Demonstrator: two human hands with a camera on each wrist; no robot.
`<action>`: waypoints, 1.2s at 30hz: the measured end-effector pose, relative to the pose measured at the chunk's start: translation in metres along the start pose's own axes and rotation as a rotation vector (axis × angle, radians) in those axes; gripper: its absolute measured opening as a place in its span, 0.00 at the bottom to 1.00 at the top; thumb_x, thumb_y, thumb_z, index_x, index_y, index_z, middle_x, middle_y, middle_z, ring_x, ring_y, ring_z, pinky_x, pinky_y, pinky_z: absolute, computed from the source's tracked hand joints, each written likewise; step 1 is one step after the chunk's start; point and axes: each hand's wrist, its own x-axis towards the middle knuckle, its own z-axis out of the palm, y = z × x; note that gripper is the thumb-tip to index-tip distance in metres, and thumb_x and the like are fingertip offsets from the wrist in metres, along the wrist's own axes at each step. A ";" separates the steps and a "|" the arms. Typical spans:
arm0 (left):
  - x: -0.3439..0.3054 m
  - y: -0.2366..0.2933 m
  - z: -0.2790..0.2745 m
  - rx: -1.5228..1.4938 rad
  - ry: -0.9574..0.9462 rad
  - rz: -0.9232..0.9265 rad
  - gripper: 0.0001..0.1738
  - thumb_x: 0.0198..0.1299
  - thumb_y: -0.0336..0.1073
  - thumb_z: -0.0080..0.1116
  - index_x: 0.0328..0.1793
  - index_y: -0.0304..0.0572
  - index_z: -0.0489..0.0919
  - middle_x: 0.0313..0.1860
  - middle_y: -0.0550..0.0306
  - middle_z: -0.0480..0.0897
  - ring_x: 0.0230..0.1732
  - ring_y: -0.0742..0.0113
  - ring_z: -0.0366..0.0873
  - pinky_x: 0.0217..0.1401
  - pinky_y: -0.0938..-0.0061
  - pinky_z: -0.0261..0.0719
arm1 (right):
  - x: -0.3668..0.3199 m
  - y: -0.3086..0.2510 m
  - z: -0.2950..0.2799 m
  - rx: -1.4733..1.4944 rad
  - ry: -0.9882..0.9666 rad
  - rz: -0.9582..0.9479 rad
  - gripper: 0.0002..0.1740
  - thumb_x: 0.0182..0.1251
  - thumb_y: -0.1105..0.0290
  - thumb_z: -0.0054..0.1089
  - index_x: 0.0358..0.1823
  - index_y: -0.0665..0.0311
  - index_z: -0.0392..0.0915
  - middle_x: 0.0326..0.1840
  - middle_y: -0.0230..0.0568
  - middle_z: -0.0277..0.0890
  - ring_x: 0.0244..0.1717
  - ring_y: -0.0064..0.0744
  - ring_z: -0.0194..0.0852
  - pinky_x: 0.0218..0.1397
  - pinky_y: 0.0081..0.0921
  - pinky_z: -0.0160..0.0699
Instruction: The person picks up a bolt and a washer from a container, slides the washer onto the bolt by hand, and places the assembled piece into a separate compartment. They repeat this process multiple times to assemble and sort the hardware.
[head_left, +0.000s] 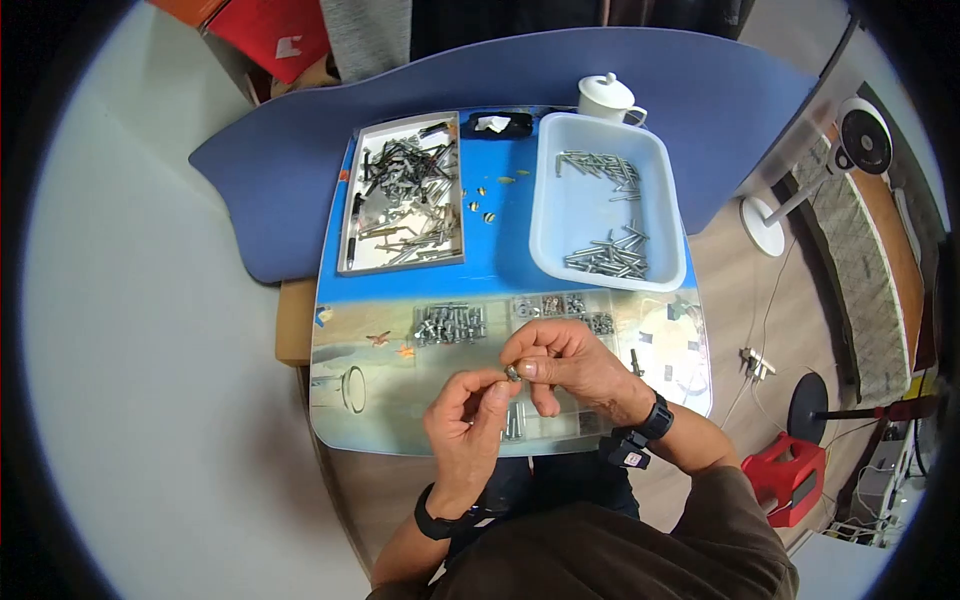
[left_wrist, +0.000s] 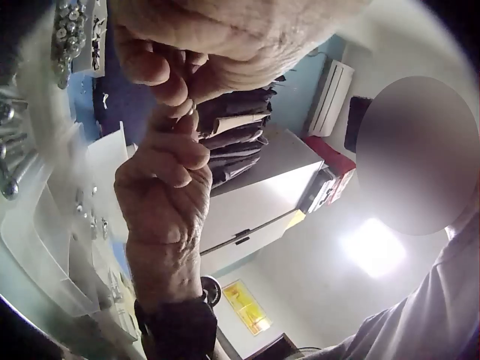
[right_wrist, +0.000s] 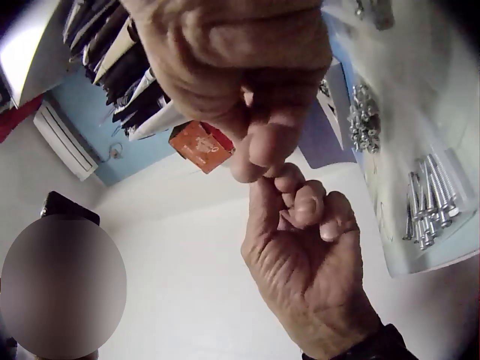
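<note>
Between the fingertips of both hands is a small shiny metal piece [head_left: 513,372], mostly hidden by the fingers; I cannot tell its exact kind. My left hand [head_left: 466,425] pinches it between thumb and index finger from the left. From the right, my right hand [head_left: 572,368] pinches it the same way, other fingers curled. In the left wrist view a silvery edge of the metal piece [left_wrist: 193,109] shows where the hands meet. Under the hands lies a clear compartment box with bolts [head_left: 450,324], small nuts and washers [head_left: 565,305], and long screws [right_wrist: 429,202].
At the back left of the table stands a shallow white box [head_left: 462,240] of mixed dark and silver hardware. A pale plastic tub [head_left: 550,215] with two piles of metal pins stands at the back right. Behind it is a lidded white mug [head_left: 606,97].
</note>
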 end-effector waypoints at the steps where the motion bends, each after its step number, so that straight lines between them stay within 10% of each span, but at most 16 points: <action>1: 0.000 -0.003 0.002 0.011 -0.009 0.000 0.07 0.69 0.31 0.65 0.46 0.34 0.82 0.33 0.65 0.83 0.30 0.84 0.72 0.31 0.86 0.70 | -0.002 0.000 -0.003 0.001 -0.015 0.003 0.11 0.77 0.71 0.58 0.54 0.71 0.79 0.31 0.35 0.83 0.19 0.20 0.77 0.24 0.19 0.77; 19: 0.017 -0.018 0.023 0.344 0.054 0.305 0.11 0.62 0.22 0.68 0.50 0.27 0.83 0.41 0.60 0.79 0.37 0.78 0.77 0.38 0.84 0.75 | -0.003 0.011 -0.020 0.035 0.095 -0.078 0.08 0.75 0.72 0.61 0.49 0.68 0.81 0.30 0.28 0.80 0.23 0.14 0.74 0.22 0.14 0.68; 36: 0.022 -0.014 0.007 0.745 -0.014 0.672 0.11 0.56 0.27 0.72 0.46 0.41 0.84 0.38 0.55 0.83 0.26 0.63 0.82 0.23 0.72 0.77 | -0.004 0.003 -0.032 -0.158 0.042 0.011 0.14 0.72 0.62 0.69 0.35 0.67 0.84 0.27 0.30 0.79 0.21 0.14 0.66 0.24 0.16 0.62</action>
